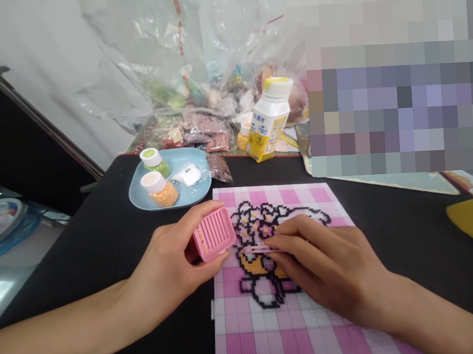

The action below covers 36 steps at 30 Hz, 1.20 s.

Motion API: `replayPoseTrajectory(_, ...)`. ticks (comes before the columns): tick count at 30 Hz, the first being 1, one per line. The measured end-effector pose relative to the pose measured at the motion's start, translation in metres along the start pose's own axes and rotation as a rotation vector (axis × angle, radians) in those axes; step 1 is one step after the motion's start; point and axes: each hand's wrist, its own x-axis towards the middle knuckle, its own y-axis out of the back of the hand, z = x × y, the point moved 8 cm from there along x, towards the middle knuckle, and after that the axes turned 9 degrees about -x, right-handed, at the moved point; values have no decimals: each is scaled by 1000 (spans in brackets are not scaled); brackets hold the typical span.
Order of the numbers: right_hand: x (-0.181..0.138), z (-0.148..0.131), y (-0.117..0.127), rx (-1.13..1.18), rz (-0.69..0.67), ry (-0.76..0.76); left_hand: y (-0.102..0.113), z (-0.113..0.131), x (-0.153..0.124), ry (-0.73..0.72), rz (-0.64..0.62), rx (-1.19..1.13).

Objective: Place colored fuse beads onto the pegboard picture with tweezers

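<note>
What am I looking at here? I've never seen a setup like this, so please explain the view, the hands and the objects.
There is no machine here: one person is working bare-handed. The single picture comes from a camera on their head, looking forward and down.

The left hand holds a small pink plastic tray with ridges, with tiny orange-yellow pieces along one side. The right hand grips a slim pale-pink tool over a pink-and-white checked board. I can't tell whether its tip touches. The board carries a black-outlined design, partly filled with yellow-orange.

On the black table, beyond the left hand, a light-blue rounded plate holds two white-capped jars, one green-filled, one orange-filled, and a small white packet.
</note>
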Motion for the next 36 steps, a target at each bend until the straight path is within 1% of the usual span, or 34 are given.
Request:
replayPoseTrajectory(16,0,-1,-4,3,-24,9,-1,1,-1,-20,-12,-3)
replayPoseTrajectory(25,-1,-1,-1,3,-3,1,-1,1,-1,-14,-8,-11)
replayPoseTrajectory(31,-2,-1,-4,-3,-21,2,-2,1,-1,-20,-12,-19)
replayPoseTrajectory(36,-1,-1,-3,1,-10,0,-3,1,-2,-13,-18,-26)
